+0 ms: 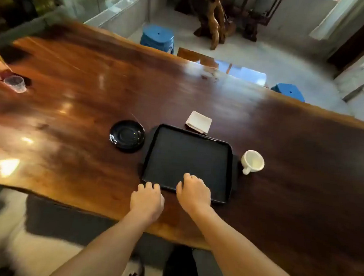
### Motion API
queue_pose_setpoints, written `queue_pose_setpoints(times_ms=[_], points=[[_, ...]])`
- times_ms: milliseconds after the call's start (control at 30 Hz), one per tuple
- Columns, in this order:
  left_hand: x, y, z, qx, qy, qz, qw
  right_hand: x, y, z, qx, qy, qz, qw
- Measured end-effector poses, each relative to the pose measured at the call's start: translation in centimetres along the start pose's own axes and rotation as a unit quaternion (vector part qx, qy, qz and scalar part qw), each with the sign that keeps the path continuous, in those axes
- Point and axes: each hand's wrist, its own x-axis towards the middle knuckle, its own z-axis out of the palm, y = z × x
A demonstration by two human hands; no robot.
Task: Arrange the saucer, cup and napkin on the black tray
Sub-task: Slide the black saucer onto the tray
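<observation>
Dark, glossy reddish-brown wood fills my feed: a long live-edge slab table (83, 93) running across the frame, with the flat black rectangular plastic tray (188, 159) lying bare near its close edge. From the tray's centre, the round black glazed saucer (127, 136) sits at about 9 o'clock, just beside the tray's left handle and on the bare wood. The folded white paper napkin (198, 122) lies at 12 o'clock, just off the far rim. The small white ceramic cup (252, 162) stands upright at 3 o'clock, near the right handle, its own handle turned toward me. The left hand (147, 199) rests palm down at 7 o'clock, on the wood at the tray's near-left corner, fingers loosely curled and holding nothing. The right hand (193, 192) lies over the tray's near rim at 6 o'clock, fingers likewise bent and empty, their tips on the tray floor. A clear plastic cup (15, 83) stands well apart at the table's far left, and two blue plastic stools (157, 38) wait beyond the far edge.
</observation>
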Motion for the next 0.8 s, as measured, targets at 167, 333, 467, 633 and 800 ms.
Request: queue_pose_setpoints(times_ms=[167,333,467,633,800], points=[[0.1,-0.7,4.1,-0.011,-0.017,-0.052,0.998,1.0,-1.4,2.9,-0.002,-0.059,-0.017,0.998],[1.5,-1.1,7.2,-0.034,-0.030,-0.120,0.992,4.4,-3.1,5.2,0.026,-0.096,-0.039,0.994],[2.8,-2.0,9.1,-0.031,-0.046,-0.184,0.981,8.1,-5.6,5.9,0.098,-0.118,-0.038,0.987],[4.2,-2.7,11.8,-0.055,-0.007,-0.195,0.979,13.0,-9.3,6.6,0.237,-0.186,0.038,0.953],[4.6,-2.7,13.9,-0.075,0.030,-0.195,0.977,17.3,-12.3,7.0,0.362,-0.217,0.112,0.899]])
